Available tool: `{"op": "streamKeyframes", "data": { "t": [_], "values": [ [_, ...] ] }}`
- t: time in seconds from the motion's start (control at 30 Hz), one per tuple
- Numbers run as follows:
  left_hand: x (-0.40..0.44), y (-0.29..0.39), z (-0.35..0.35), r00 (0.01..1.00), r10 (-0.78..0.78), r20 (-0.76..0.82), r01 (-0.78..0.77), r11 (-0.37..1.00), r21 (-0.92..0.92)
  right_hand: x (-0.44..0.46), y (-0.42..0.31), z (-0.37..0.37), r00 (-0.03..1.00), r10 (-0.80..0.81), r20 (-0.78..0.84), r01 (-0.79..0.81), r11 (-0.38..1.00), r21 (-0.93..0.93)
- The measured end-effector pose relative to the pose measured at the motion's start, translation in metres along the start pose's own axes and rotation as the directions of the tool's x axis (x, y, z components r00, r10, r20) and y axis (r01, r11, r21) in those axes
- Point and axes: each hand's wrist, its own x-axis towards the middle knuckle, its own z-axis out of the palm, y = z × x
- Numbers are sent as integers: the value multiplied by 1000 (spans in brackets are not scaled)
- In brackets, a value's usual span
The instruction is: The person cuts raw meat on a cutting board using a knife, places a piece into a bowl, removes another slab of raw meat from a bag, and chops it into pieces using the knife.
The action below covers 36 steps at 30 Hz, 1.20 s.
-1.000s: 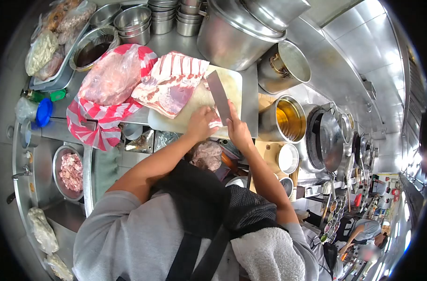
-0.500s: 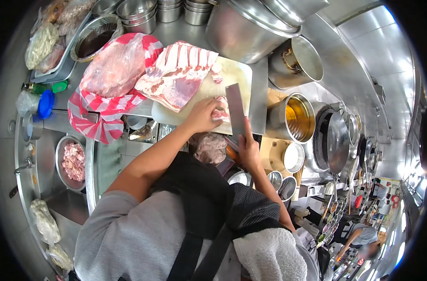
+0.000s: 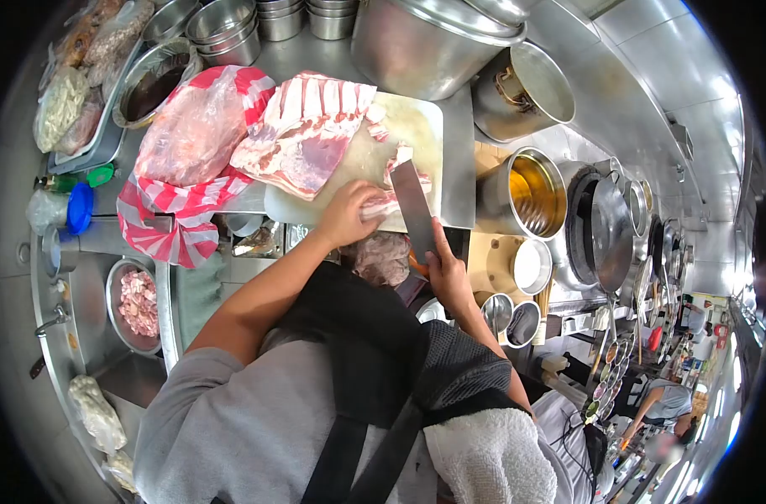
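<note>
My left hand (image 3: 348, 213) is closed on a strip of rib meat (image 3: 383, 205) at the near edge of the white cutting board (image 3: 425, 126). In my right hand (image 3: 450, 277) is a cleaver (image 3: 411, 200), its blade lying across the board just right of the strip, close to my left fingertips. Another cut piece of meat (image 3: 404, 153) shows beyond the blade, partly hidden by it. Farther up lie small meat chunks (image 3: 377, 123). A large rack of ribs (image 3: 307, 134) covers the board's left part.
Left of the board sits bagged meat (image 3: 194, 126) in a red-and-white plastic bag (image 3: 177, 206). A large steel pot (image 3: 425, 55) stands behind; a pot of yellow liquid (image 3: 534, 193) is at right. A bowl of cut meat (image 3: 138, 307) rests in the sink. A co-worker (image 3: 664, 399) stands far right.
The cleaver has shifted left relative to the meat, and a piece now shows beyond and right of its blade. My left hand has moved slightly left. The whole view has shifted a little.
</note>
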Motion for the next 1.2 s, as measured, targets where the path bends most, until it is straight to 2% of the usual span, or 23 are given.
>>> {"op": "streamKeyframes", "data": {
  "t": [0.03,0.1,0.17,0.3,0.37,0.53,0.6,0.7,0.77,0.8,0.87,0.9,0.97,1.07,1.17,1.2],
  "values": [
    [-3,-2,2,1000,-3,2,3,1000,4,1,-1,4,999,-27,16,28,1000,-6],
    [-6,-4,3,999,42,27,-45,990,135,3,-2,8,999,-22,33,22,1000,3],
    [-7,-5,5,999,33,24,-36,988,150,4,-1,10,994,46,102,-42,998,-50],
    [-7,-8,8,1000,19,14,-21,987,158,0,1,6,988,79,136,-70,995,-68],
    [-7,-10,10,1000,29,9,-30,986,164,-5,-10,-7,954,204,217,-181,976,-123],
    [-5,-16,12,998,68,10,-69,980,185,14,-16,-5,958,172,231,-140,979,-147],
    [-4,-17,11,998,58,32,-63,985,160,45,-16,8,965,123,230,-86,983,-164],
    [-3,-20,14,997,77,4,-77,988,134,98,-13,36,969,153,195,-116,975,-189],
    [-2,-17,13,998,63,9,-64,989,132,121,-18,42,982,57,182,-23,983,-184],
    [-3,-15,12,999,42,10,-43,990,137,118,-12,45,983,62,174,-29,983,-183],
    [-4,-13,14,999,30,14,-32,986,164,113,6,51,988,-128,89,141,976,-164],
    [-5,-14,15,1000,8,5,-9,981,196,103,3,45,987,-129,91,143,975,-168],
    [-5,-14,16,1000,2,-3,-2,980,201,62,-7,30,947,202,248,-139,958,-249],
    [-7,-15,17,999,-19,-33,26,976,217,17,25,20,966,110,234,-42,960,-278],
    [-9,-19,17,999,-21,-30,27,975,220,38,26,27,980,37,195,17,962,-272],
    [-9,-21,14,999,25,40,-32,982,186,63,11,28,957,167,239,-77,935,-345]
  ]
}}
